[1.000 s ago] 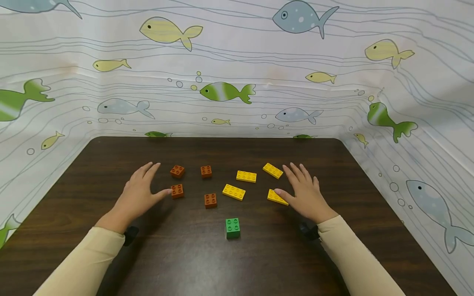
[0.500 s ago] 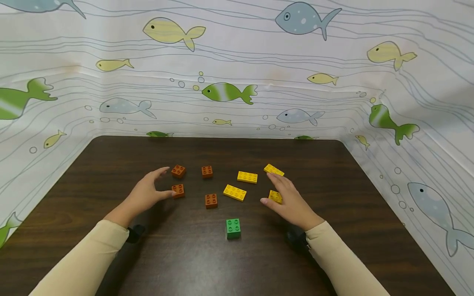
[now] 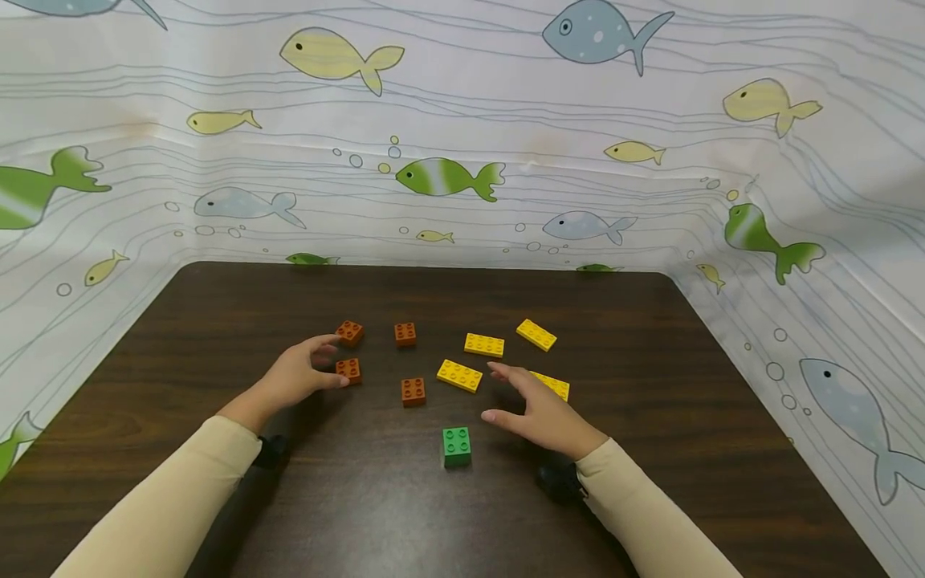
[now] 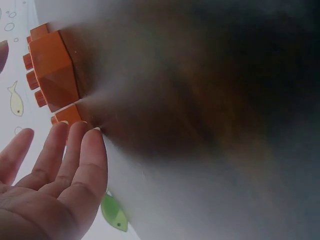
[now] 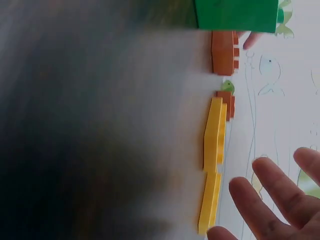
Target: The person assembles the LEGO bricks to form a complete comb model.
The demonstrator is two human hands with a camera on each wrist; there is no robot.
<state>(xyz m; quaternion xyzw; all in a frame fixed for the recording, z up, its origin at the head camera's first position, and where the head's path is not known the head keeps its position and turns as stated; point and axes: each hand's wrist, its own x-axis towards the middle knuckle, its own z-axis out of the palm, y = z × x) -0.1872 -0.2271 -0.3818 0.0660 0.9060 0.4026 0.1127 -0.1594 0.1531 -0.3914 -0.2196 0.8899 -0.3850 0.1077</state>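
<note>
My left hand (image 3: 292, 376) hovers at the left group of orange bricks, fingers loosely bent and holding nothing. Its thumb tip overlaps the near-left orange brick (image 3: 349, 369) in the head view; whether they touch I cannot tell. Just beyond its fingertips sits the far-left orange brick (image 3: 350, 332). My right hand (image 3: 547, 411) is over the table between the green brick (image 3: 456, 447) and a yellow brick (image 3: 555, 387) that it partly hides. Its fingers are spread and hold nothing. The left yellow brick (image 3: 458, 375) lies ahead of its fingertips.
Two more orange bricks, one far (image 3: 405, 335) and one near (image 3: 413, 392), stand right of the left hand. Farther back lie a yellow brick (image 3: 484, 345) and another yellow brick (image 3: 536, 335). The dark wooden table (image 3: 347, 514) meets a fish-patterned curtain (image 3: 462, 96) at its back and sides.
My right hand has moved left and nearer, away from the right yellow bricks toward the green one. My left hand has shifted slightly right, its fingers more bent. The bricks have stayed put.
</note>
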